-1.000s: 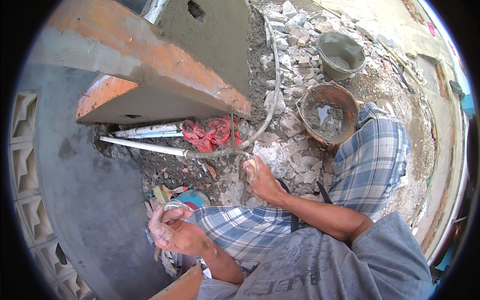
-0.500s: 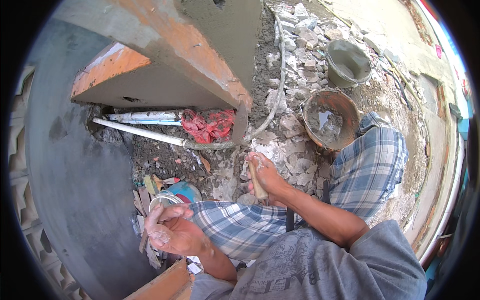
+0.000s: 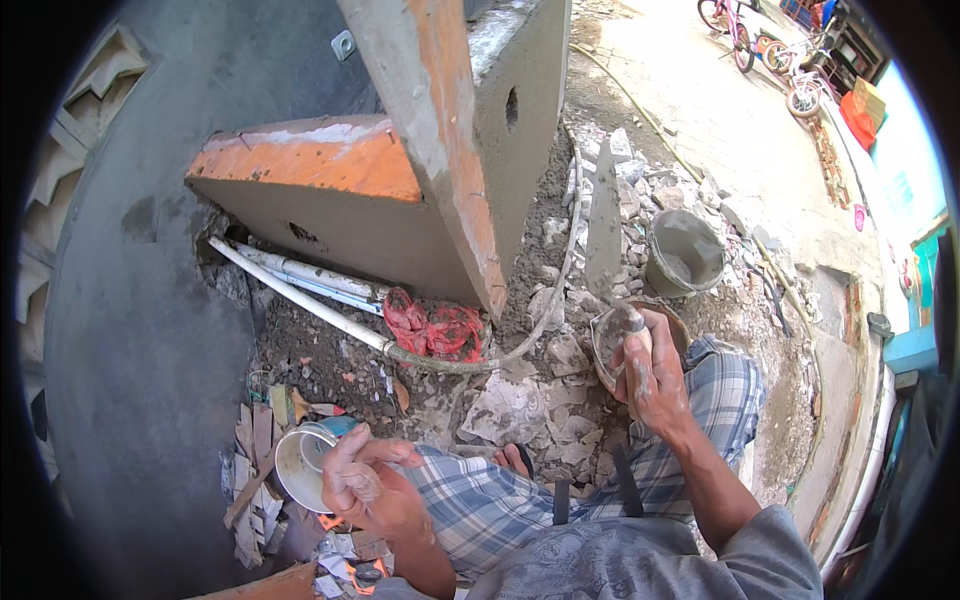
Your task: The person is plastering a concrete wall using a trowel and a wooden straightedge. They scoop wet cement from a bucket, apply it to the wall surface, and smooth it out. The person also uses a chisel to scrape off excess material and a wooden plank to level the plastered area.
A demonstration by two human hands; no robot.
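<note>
My right hand point(image 3: 657, 388) is wrapped round the handle of a trowel point(image 3: 603, 225). The long, mortar-grey blade points up and away from me. Behind that hand stands a bucket point(image 3: 603, 352) with a mortar-smeared rim, partly hidden by the hand and my knee. My left hand point(image 3: 372, 490), dusted with mortar, hovers over my left thigh with its fingers loosely bent and apart, nothing in them. Close beside it is a white-rimmed tub point(image 3: 292, 468), partly covered by the fingers. Ahead of me is a freshly plastered wall point(image 3: 520, 140) with a bare orange edge.
A second bucket point(image 3: 660, 268), grey, stands among broken rubble point(image 3: 630, 175). White pipes point(image 3: 300, 298), a hose point(image 3: 540, 325) and a red plastic bag point(image 3: 430, 325) lie along the low plastered wall point(image 3: 330, 225). Wood scraps point(image 3: 255, 470) lie at left; bicycles point(image 3: 800, 80) stand far right.
My right hand has moved right and lifted the trowel, its blade now upright over the rubble near the buckets. My left hand stays raised and empty. The whole view has shifted.
</note>
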